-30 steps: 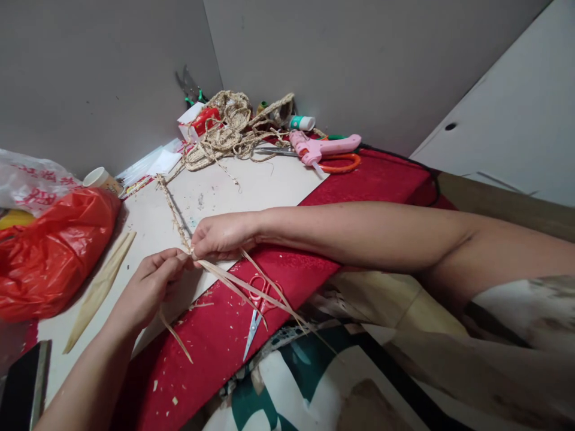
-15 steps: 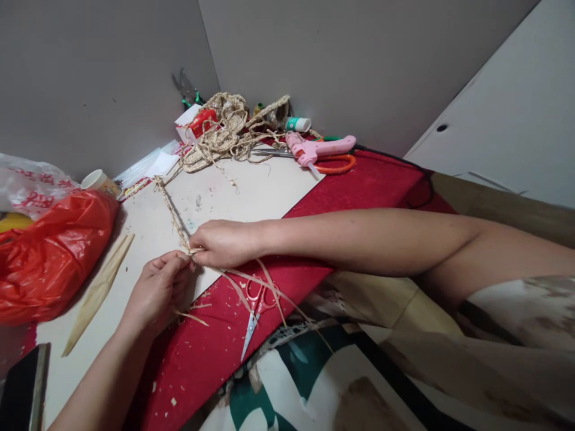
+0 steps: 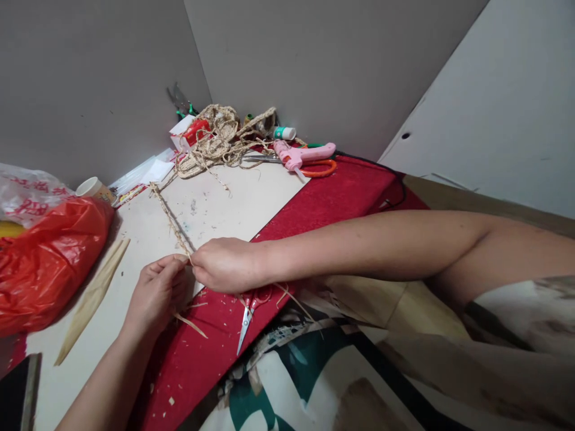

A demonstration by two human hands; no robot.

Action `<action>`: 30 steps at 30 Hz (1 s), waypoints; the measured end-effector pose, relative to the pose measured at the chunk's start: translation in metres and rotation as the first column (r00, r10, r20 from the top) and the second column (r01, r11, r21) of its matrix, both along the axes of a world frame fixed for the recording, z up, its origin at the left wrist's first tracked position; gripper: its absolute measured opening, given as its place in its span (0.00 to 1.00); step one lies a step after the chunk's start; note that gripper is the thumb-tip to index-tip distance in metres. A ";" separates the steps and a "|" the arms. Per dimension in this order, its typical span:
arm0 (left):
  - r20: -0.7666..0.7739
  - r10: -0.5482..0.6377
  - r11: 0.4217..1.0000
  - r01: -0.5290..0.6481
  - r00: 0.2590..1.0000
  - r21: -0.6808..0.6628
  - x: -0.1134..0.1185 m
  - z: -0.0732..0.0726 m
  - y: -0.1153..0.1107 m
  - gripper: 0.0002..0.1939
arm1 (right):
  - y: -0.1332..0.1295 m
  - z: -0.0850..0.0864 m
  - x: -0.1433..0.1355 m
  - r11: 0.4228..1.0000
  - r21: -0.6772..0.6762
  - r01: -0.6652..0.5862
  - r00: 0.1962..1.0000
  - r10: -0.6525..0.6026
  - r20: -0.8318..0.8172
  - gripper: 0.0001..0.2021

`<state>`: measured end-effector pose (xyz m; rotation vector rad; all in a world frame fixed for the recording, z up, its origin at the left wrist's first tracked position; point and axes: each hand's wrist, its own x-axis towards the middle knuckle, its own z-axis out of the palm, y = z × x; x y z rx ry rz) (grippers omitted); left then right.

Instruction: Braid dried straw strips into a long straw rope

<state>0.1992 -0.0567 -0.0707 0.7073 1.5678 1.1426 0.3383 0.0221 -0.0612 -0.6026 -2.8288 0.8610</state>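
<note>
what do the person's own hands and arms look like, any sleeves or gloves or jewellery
Both the left hand and right hand are gloveless, with no watch or bracelet on either wrist. No rings show, though some fingers are hidden. Both forearms are bare. White fabric with brownish, dark patches lies by the right upper arm, possibly a sleeve.

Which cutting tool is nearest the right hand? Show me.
The red-handled scissors, on the red cloth beside the right hand. The orange-handled scissors lie farther back, partly under the pink glue gun; the green-handled shears, by the grey wall.
</note>
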 end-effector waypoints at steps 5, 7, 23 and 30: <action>0.052 -0.029 0.999 0.027 0.998 0.033 0.002 0.001 -0.002 0.16 | -0.014 0.000 0.003 0.986 0.169 -0.016 0.999 0.010 0.036 0.14; 0.027 -0.036 0.999 0.035 0.999 0.033 0.004 0.001 -0.003 0.11 | -0.023 0.002 0.006 0.968 0.231 -0.102 0.993 0.086 0.082 0.12; 0.114 -0.087 0.996 0.082 0.990 0.043 -0.009 0.005 -0.006 0.13 | 0.031 0.004 -0.010 0.778 -0.626 -0.046 0.996 -0.008 -0.084 0.16; 0.031 -0.176 0.984 0.176 0.984 -0.017 -0.013 0.002 -0.008 0.13 | 0.042 -0.004 -0.020 0.624 -0.780 -0.057 0.991 0.130 0.032 0.13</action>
